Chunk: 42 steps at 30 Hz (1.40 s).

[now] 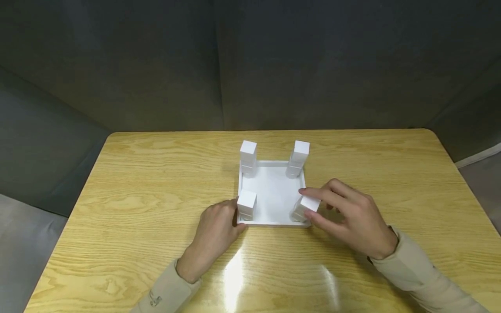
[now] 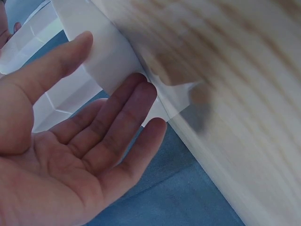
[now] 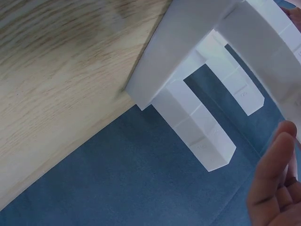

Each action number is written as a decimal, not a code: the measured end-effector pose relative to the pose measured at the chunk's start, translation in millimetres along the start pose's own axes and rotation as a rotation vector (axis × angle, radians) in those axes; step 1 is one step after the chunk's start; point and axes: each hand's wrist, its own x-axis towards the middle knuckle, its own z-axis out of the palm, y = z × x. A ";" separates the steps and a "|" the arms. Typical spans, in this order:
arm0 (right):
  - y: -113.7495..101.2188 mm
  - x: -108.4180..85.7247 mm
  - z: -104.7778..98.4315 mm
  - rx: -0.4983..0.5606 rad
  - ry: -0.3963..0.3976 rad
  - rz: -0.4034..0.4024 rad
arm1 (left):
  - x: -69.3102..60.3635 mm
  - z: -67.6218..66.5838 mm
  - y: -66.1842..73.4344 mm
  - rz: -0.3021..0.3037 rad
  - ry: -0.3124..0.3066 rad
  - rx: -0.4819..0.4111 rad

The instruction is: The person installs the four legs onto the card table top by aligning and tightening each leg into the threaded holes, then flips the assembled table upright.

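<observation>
A shallow white square tray (image 1: 272,195) lies on the table, with a white post rising at each corner. Faint seams divide the posts into blocks. My left hand (image 1: 216,226) holds the tray's front left corner, its thumb at the front wall and its fingers along the left side. Beside it stands the front left post (image 1: 247,204). With thumb and forefinger my right hand (image 1: 348,213) pinches the top of the front right post (image 1: 307,206), which leans slightly outward in the head view. Its other fingers are bent and partly hidden.
Wood-grained table (image 1: 156,174) surrounds the tray on every side. Toward the back rise the rear left post (image 1: 248,154) and the rear right post (image 1: 299,156). Dark grey panels (image 1: 219,65) stand beyond the table's far edge.
</observation>
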 end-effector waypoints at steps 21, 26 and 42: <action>-1.5 -2.2 -0.5 -0.036 -0.034 0.084 | -1.6 0.1 -1.0 0.014 -0.002 -0.020; -4.1 -1.4 -1.6 -0.034 -0.047 0.130 | -1.4 0.4 -0.9 0.014 0.003 -0.012; -2.2 -2.9 -0.2 0.012 -0.051 0.087 | 0.0 0.6 -0.9 -0.008 0.001 0.006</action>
